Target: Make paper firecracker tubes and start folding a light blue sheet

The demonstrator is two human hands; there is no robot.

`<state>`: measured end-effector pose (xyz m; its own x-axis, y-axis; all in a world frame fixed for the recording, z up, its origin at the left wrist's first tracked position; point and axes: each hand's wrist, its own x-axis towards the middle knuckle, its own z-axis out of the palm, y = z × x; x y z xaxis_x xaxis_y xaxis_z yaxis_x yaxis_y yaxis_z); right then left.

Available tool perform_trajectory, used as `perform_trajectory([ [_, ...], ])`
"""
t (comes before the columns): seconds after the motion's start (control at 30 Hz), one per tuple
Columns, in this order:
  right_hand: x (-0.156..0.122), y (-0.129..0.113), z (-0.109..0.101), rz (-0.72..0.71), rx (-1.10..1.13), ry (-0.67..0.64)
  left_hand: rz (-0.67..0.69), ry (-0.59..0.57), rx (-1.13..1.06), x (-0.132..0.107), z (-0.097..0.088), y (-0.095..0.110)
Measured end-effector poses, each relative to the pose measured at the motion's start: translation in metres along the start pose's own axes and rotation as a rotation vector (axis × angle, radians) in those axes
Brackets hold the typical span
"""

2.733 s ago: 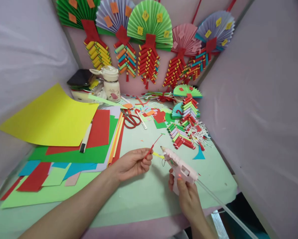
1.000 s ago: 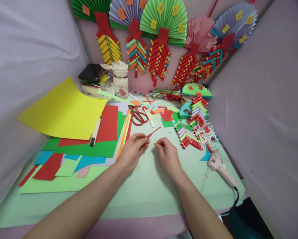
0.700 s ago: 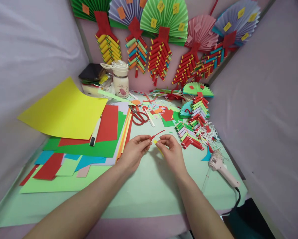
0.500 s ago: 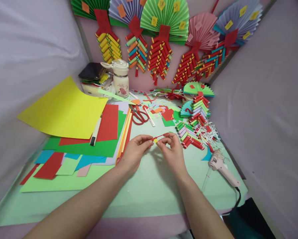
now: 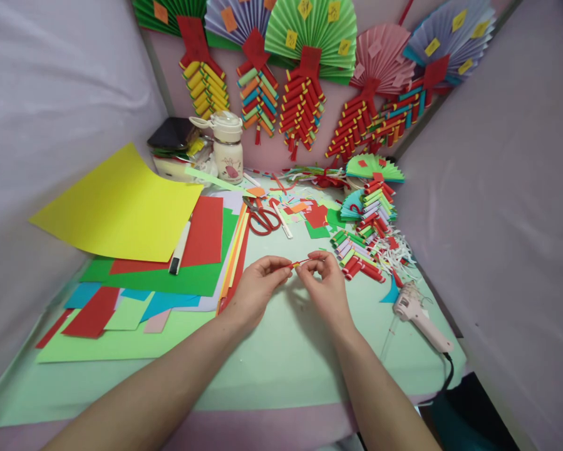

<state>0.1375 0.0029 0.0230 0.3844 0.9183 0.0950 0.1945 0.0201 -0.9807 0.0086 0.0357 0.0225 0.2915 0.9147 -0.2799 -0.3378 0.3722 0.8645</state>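
Over the middle of the table, my left hand [image 5: 262,285] pinches one end of a small red and yellow paper strip [image 5: 296,265] between thumb and fingertips. My right hand [image 5: 325,285] grips the same strip from the other side, with the fingers curled. A thin red length of it runs up toward my right fingertips. Part of the strip is hidden behind the fingers. Just right of my right hand lie several rolled paper tubes [image 5: 354,254], joined in rows of green, lilac and red.
Coloured paper sheets [image 5: 121,213] are stacked at left, with a utility knife [image 5: 181,247] on them. Red-handled scissors [image 5: 263,220] and paper scraps lie behind my hands. A glue gun [image 5: 419,316] rests at right, and a white bottle [image 5: 228,153] stands at the back below hanging paper fans [image 5: 312,28].
The yellow part has turned up against the red strip between my fingertips, and less of the red length shows. Both hands have stayed in nearly the same place.
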Motion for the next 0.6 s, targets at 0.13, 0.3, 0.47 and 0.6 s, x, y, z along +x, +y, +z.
perform_trajectory([
  [0.13, 0.001, 0.0017, -0.0015, 0.063, 0.054, -0.021, 0.017, -0.016, 0.034, 0.0005, -0.0011, -0.0016],
  [0.3, 0.0024, 0.0044, -0.0029, 0.107, 0.104, -0.035, 0.038, -0.038, 0.087, 0.003, -0.0042, -0.0049],
  [0.47, 0.0037, 0.0077, -0.003, 0.122, 0.128, -0.037, 0.069, -0.062, 0.134, 0.0039, -0.0051, -0.0059],
  [0.6, 0.004, 0.0099, -0.0034, 0.122, 0.142, -0.046, 0.062, -0.051, 0.103, 0.0027, -0.0024, -0.0037],
])
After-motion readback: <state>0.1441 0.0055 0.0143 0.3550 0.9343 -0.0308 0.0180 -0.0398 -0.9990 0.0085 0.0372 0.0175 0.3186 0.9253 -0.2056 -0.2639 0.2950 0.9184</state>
